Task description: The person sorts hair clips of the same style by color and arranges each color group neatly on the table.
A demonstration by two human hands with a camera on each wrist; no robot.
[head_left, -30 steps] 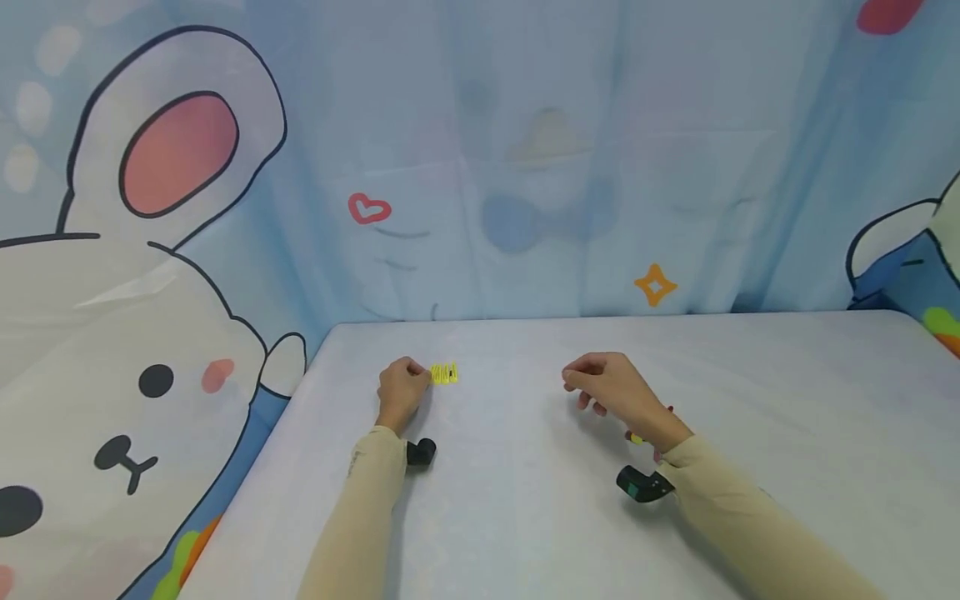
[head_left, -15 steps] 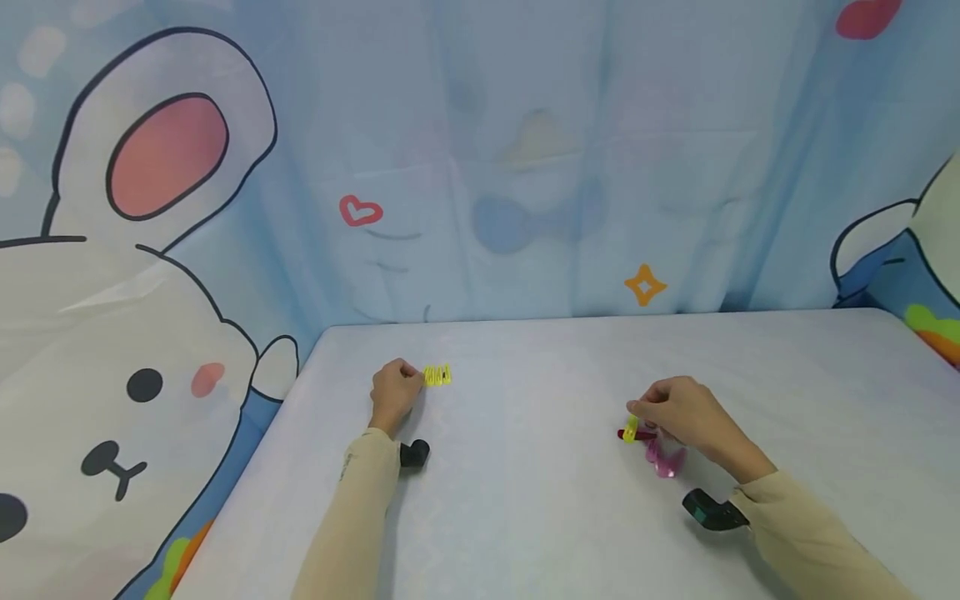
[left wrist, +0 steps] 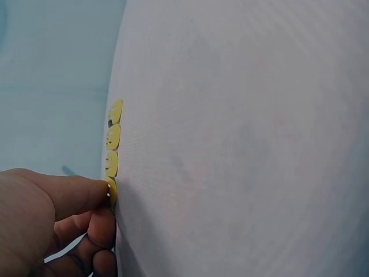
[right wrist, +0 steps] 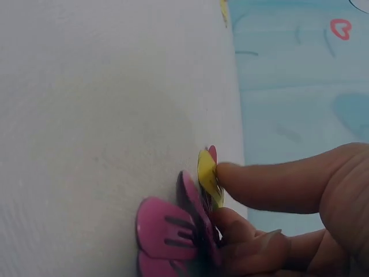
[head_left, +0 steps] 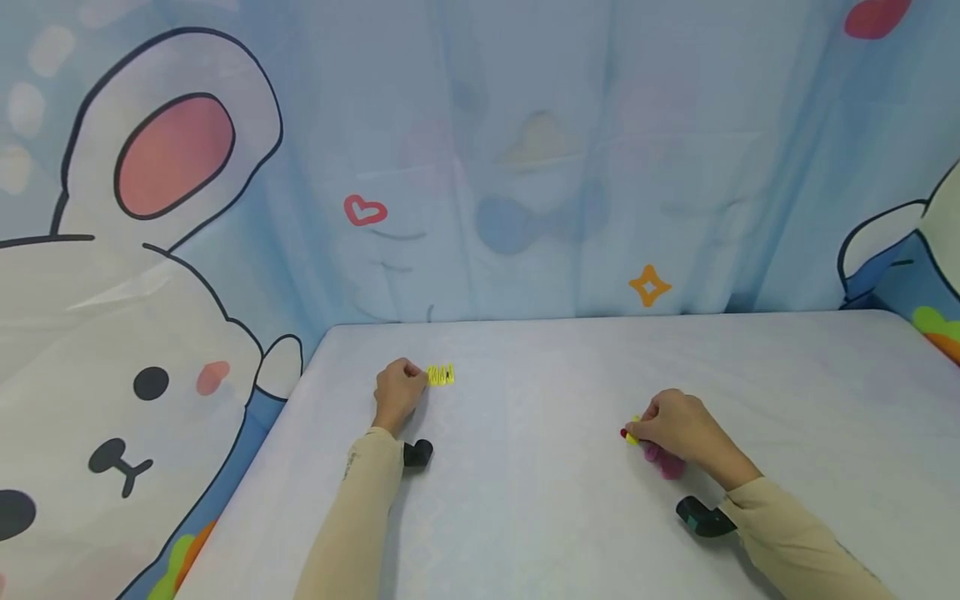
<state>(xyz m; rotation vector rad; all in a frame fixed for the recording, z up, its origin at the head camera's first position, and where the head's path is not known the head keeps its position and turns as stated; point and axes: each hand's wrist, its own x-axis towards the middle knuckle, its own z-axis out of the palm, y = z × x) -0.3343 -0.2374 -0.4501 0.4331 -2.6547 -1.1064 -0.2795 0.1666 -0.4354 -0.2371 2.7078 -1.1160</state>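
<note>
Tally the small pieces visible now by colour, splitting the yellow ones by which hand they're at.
Yellow pieces in the row at the left hand: 4
Yellow piece at the right hand: 1
Red piece: 1
Pink pieces: at least 3, partly hidden
Total: at least 9

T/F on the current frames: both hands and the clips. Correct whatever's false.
1. The left hand is at the left end of the row of yellow clips. True.
2. The right hand reaches into that row. False: the right hand is well to the right, at a mixed group with pink clips.
3. The right thumb is against a green clip. False: it is against a single yellow clip.
4. Both sleeves are black. False: the sleeves are beige.
5. The tabletop is white. True.
</note>
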